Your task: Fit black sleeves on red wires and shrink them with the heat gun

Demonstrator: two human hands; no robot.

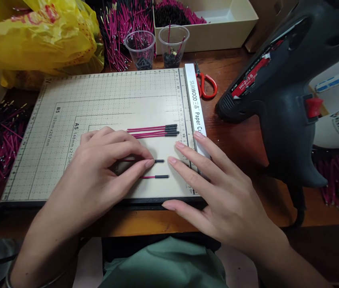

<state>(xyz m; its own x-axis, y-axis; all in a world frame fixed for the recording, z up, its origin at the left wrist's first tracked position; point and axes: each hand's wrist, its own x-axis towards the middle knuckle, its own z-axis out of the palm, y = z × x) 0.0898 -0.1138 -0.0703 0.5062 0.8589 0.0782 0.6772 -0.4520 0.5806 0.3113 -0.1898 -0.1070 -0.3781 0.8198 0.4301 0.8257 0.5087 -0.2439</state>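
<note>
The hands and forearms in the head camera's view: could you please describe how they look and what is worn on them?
Both the left hand and the right hand are bare, with no gloves or rings showing. A thin, smooth, metallic-looking bangle circles the left forearm near the picture's edge. No sleeve shows on either forearm.

Magenta wires point(149, 129) with black-sleeved ends, one bunch and two singles, roughly parallel on gridded board point(112, 88).
</note>
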